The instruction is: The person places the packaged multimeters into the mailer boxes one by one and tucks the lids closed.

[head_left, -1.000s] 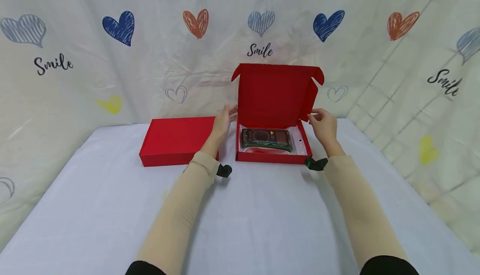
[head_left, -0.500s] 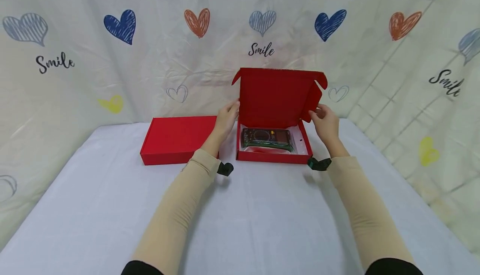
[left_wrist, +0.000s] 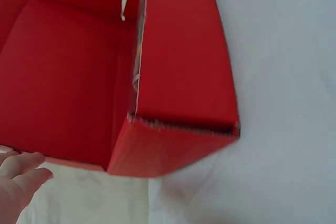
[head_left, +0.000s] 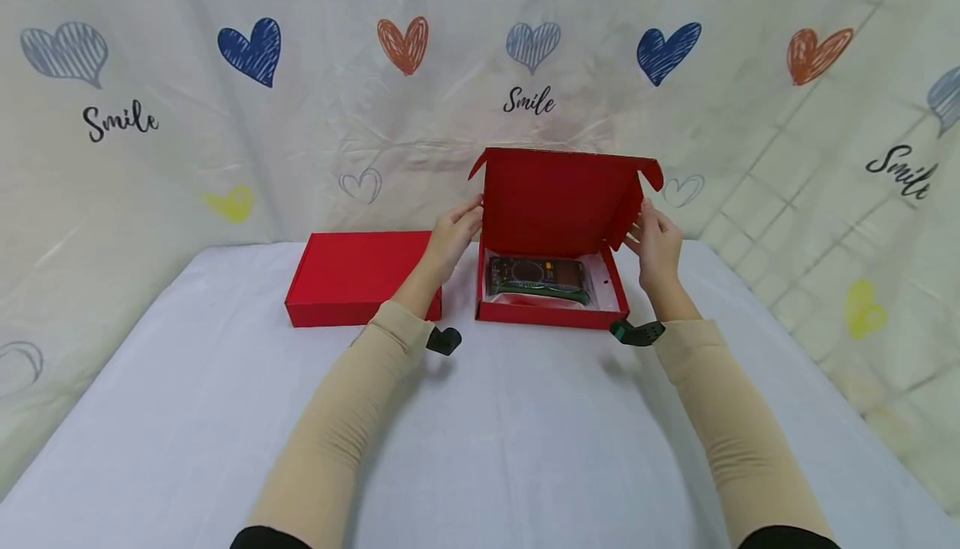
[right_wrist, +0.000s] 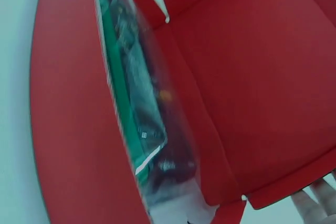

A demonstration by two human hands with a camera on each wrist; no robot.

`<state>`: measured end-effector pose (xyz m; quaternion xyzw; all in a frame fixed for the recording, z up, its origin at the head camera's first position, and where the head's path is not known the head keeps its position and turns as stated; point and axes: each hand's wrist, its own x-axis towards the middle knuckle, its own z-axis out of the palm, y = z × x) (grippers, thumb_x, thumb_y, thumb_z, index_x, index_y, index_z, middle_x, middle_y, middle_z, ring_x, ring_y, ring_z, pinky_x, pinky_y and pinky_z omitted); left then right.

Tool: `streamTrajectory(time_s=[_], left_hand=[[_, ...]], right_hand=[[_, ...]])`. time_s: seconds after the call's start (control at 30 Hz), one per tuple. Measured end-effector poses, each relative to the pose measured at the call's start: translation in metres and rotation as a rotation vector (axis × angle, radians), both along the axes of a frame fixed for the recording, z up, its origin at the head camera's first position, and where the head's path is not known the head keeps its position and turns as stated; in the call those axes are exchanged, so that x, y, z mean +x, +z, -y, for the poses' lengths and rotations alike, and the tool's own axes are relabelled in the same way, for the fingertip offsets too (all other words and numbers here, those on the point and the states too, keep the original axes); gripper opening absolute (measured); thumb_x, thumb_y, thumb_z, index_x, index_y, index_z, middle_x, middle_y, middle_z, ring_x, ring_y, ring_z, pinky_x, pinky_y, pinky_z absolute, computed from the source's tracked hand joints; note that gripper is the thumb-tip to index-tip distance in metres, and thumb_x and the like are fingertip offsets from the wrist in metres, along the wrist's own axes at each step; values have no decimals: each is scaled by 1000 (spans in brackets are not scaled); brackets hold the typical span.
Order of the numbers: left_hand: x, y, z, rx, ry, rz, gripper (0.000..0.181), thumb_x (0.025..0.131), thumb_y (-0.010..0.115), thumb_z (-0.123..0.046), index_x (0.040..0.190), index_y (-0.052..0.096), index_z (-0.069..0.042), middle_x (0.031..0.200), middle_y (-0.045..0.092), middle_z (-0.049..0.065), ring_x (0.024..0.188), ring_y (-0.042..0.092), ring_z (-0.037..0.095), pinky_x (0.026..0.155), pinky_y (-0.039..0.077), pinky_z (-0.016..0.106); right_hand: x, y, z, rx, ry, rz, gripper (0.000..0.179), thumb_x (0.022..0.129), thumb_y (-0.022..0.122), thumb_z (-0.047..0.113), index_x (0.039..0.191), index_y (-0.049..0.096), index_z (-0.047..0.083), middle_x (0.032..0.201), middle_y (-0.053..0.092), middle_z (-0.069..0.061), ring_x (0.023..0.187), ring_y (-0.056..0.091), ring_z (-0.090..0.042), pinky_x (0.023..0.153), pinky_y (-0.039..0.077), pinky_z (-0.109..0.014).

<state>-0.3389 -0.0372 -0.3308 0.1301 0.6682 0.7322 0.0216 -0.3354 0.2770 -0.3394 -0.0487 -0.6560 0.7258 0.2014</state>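
Note:
A red cardboard box (head_left: pixel 551 316) stands on the table with its lid (head_left: pixel 558 203) raised and leaning slightly forward. Inside lies a dark multimeter with a green edge (head_left: pixel 536 278), wrapped in clear plastic. My left hand (head_left: pixel 450 241) touches the lid's left side with fingers fairly straight; in the left wrist view those fingertips (left_wrist: pixel 39 163) are right at the lid's edge. On the other side my right hand (head_left: pixel 657 249) has its extended fingers against the lid's right side flap, some of them partly hidden behind it. The right wrist view shows the bagged multimeter (right_wrist: pixel 142 103) close up.
A second red box (head_left: pixel 360 274), closed, sits left of the first, partly behind my left forearm. White cloth (head_left: pixel 517 432) covers the table. Behind hangs a pale curtain (head_left: pixel 315 141) printed with hearts and the word Smile.
The lid has come down and forward a little. My left hand has risen to the lid's side. My right hand has moved up along the flap, its fingers straightening.

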Motion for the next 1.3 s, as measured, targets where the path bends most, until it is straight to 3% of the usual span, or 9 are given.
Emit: streamTrajectory(time_s=[0.1, 0.17, 0.43, 0.6, 0.87, 1.13, 1.3], left_hand=[[3, 2, -2, 68, -21, 77, 48, 110, 47, -20, 157, 43, -10, 161, 39, 9, 147, 38, 25, 121, 27, 44], [4, 1, -2, 74, -32, 89, 49, 110, 46, -20, 158, 41, -12, 162, 38, 8, 148, 37, 26, 122, 25, 45], [11, -7, 2, 41, -51, 67, 51, 110, 44, -23, 159, 38, -11, 162, 39, 9, 148, 37, 28, 121, 26, 48], [15, -12, 4, 58, -56, 64, 51, 110, 46, -22, 159, 38, -8, 162, 39, 11, 148, 36, 30, 122, 23, 51], [20, -20, 9, 19, -53, 43, 56, 108, 49, -23, 158, 37, -4, 160, 40, 14, 147, 39, 33, 120, 26, 53], [24, -26, 12, 10, -90, 23, 55, 107, 52, -22, 158, 39, -7, 160, 41, 11, 146, 38, 33, 120, 27, 53], [26, -28, 11, -34, -120, 13, 57, 106, 52, -20, 159, 37, -7, 162, 39, 8, 146, 37, 28, 119, 28, 54]], right_hand=[[1, 1, 2, -73, 42, -9, 55, 105, 56, 45, 141, 59, 4, 144, 58, -17, 132, 57, -31, 109, 43, -45], [2, 2, 3, -85, 70, -11, 55, 105, 56, 45, 143, 57, 6, 146, 56, -16, 134, 55, -31, 111, 41, -45], [11, -4, 4, -100, 172, -27, 53, 106, 54, 42, 144, 53, 4, 154, 48, -17, 141, 47, -34, 114, 36, -46], [15, -10, 4, -88, 178, -29, 48, 107, 53, 40, 143, 53, 8, 156, 47, -14, 142, 45, -32, 113, 37, -43], [18, -17, 3, -146, 209, -45, 30, 110, 45, 29, 133, 54, 11, 138, 54, -10, 139, 48, -32, 113, 35, -45], [22, -21, 0, -96, 245, -57, 47, 112, 41, 28, 151, 46, 4, 149, 49, -15, 142, 45, -33, 113, 36, -42], [25, -24, -1, -73, 240, -46, 43, 112, 37, 27, 149, 47, 8, 151, 47, -14, 144, 42, -34, 113, 37, -38]])
